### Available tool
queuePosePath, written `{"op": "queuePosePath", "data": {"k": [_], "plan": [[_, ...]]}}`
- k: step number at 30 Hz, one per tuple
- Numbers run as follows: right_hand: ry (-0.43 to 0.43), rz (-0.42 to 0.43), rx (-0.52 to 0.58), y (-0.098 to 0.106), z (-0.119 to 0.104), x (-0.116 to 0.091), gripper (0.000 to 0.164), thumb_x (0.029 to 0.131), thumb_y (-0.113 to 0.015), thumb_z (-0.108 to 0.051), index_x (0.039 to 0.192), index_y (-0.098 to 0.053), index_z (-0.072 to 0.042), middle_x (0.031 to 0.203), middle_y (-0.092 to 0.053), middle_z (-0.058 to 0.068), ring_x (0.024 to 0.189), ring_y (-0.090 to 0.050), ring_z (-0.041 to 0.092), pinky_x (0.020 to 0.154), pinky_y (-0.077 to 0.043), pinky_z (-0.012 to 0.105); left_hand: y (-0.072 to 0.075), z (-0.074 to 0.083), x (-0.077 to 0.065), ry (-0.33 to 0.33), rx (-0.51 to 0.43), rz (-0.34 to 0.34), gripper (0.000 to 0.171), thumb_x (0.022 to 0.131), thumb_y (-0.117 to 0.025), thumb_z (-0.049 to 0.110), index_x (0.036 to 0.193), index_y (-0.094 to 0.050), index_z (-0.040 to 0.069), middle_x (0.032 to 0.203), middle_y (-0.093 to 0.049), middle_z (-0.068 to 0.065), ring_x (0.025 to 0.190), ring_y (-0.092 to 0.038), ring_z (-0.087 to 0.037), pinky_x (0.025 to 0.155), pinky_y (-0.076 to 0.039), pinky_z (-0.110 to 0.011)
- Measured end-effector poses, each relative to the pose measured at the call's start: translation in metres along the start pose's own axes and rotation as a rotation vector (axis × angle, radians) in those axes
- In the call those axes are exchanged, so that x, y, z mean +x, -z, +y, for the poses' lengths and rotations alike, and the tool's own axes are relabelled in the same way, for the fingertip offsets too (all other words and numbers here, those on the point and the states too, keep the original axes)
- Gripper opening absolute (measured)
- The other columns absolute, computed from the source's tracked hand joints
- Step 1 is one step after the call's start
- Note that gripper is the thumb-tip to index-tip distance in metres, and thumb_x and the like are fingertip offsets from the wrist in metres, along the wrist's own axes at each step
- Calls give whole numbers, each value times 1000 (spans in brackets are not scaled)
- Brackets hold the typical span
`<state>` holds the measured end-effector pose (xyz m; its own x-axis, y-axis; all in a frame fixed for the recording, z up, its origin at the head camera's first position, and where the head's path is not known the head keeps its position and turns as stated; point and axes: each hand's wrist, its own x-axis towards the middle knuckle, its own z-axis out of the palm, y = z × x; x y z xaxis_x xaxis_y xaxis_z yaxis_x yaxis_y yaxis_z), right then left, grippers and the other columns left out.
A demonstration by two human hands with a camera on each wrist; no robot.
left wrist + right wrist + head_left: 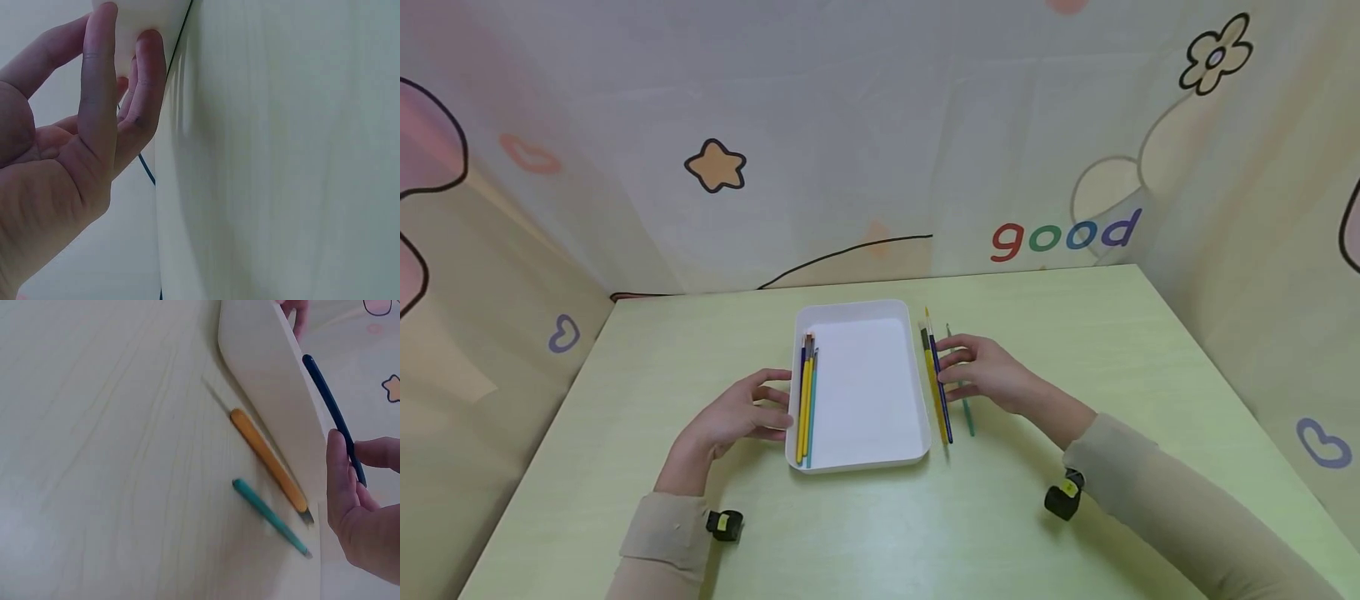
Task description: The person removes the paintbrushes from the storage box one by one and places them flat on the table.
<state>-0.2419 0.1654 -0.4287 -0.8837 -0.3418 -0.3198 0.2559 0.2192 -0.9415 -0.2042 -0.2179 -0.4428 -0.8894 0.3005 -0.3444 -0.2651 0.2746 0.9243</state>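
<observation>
We're pinching a dark blue brush in our R hand & touching the white tray w/ our L hand.
Our hands are sitting apart, on opp. sides of the tray: R thumb & fingers are gripping the brush, off the table & just beyond the tray's R side; L fingers are lying fairly loose, tips touching the tray's outer L wall. Under/near our R hand we're seeing a yellow-handled tool lying just beside the tray & a teal tool a bit further R, both on the table. Inside the tray, along its L wall, we're seeing a row of slim tools lying lengthwise: dark blue, yellow & teal. Behind, a printed curtain is hanging, w/ "good" in coloured letters.
</observation>
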Motion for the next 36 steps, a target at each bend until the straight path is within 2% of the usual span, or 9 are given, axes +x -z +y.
{"op": "queuePosePath", "data": {"k": [5,19,29,36], "plan": [[-31,35,-32,14,6,-2,55,97,-66,-1,148,-43,0,127,-54,22,106,-62,31,86,-61,41,0,0,0,-1,2,-3,78,86,-76,-4,154,-36,3,130,-50,-27,95,-68,-31,82,-62,-42],[-51,128,-111,36,22,1,57,98,-63,1,149,-39,3,125,-52,23,99,-61,30,84,-61,39,1,0,-1,6,5,1,77,87,-76,-2,154,-37,5,131,-50,-26,95,-68,-31,82,-62,-41],[-82,228,-218,40,25,5,49,96,-64,4,141,-46,4,115,-55,20,92,-60,28,75,-63,38,0,0,0,13,10,5,78,87,-76,-2,154,-37,5,132,-50,-26,96,-68,-32,83,-62,-41],[-64,272,-359,36,24,5,44,93,-67,3,134,-52,6,111,-58,19,87,-62,26,69,-63,34,0,-1,-1,3,12,1,79,87,-76,-2,155,-36,4,132,-50,-27,95,-68,-31,82,-62,-41]]}}
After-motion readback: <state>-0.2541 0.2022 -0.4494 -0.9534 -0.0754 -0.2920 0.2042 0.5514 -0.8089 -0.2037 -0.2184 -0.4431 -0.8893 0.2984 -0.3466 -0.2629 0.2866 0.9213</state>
